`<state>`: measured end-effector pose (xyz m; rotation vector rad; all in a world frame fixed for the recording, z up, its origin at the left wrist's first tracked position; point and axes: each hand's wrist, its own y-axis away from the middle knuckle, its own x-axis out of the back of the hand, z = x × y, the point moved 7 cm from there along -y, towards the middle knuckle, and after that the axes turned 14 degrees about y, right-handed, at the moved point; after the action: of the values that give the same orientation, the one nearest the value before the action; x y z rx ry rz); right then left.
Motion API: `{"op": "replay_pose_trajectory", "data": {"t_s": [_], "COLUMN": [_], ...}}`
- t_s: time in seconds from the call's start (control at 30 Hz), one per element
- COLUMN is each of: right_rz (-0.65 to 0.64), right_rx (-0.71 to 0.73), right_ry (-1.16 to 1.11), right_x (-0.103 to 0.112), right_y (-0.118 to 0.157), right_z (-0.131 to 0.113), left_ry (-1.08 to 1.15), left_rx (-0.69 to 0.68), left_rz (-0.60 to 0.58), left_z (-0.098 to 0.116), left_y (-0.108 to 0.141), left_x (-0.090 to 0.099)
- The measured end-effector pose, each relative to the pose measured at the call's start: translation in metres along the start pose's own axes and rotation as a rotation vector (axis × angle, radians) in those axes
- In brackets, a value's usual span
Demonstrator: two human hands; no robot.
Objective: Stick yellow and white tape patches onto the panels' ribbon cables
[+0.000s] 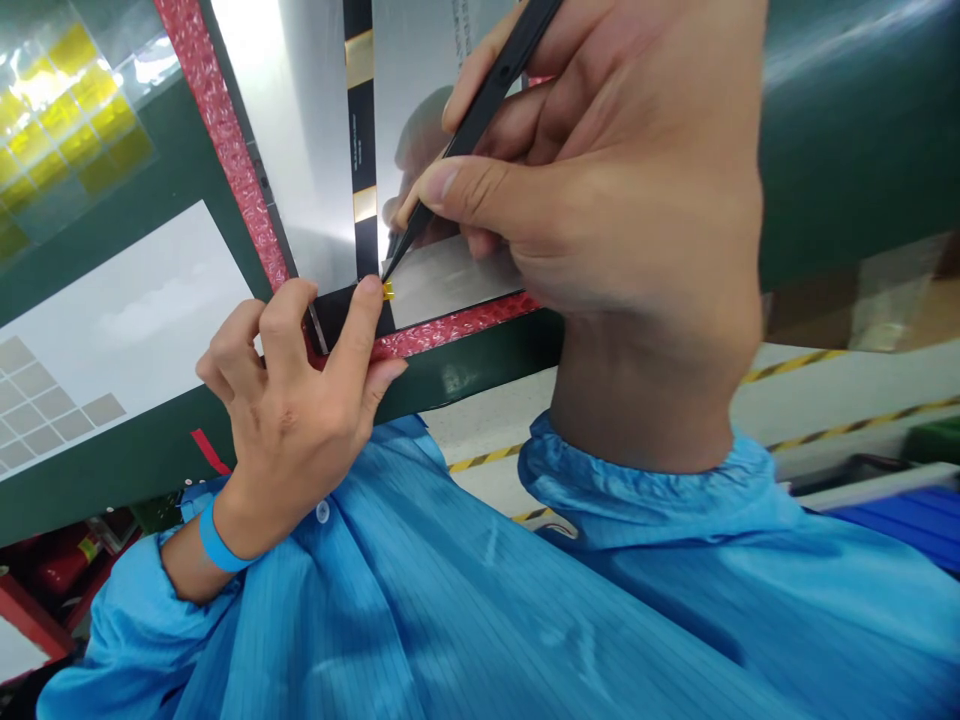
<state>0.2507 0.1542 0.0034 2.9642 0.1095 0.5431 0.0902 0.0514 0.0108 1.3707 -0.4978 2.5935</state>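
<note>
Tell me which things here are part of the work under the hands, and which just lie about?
In use: black tweezers in right hand; tiny yellow tab; black strip; metal panel; left hand pressing the corner.

Lying about: sheet of yellow squares; white backing sheet.

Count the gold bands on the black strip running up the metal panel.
2. One gold band sits near the top edge; the other is lower, above the left hand. More may lie beyond the frame.

The right hand (600, 190) sits at two o'clock, thumb and fingers pinched closed, wrist bent steeply. The left hand (300, 400), at eight o'clock, extends its forefinger, other fingers curled.
</note>
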Motion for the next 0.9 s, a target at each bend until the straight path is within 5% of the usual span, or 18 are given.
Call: {"op": "replay_pose_trajectory", "data": {"t_s": [0.27, 0.63, 0.9], "right_rz": [0.117, 0.143, 0.218], "right_rx": [0.193, 0.187, 0.189], "right_ry": [-0.170, -0.227, -0.207], "right_x": [0.005, 0.006, 0.007], "right_y": [-0.005, -0.009, -0.005], "right_z": [0.005, 0.012, 0.014], "left_ry": [-0.111, -0.119, -0.211], "left_rx": [0.020, -0.024, 0.023], "left_rz": [-0.105, -0.265, -0.167], "left_z": [-0.001, 0.012, 0.003], "left_y": [0.006, -0.008, 0.007], "left_x": [0.008, -0.011, 0.002]}}
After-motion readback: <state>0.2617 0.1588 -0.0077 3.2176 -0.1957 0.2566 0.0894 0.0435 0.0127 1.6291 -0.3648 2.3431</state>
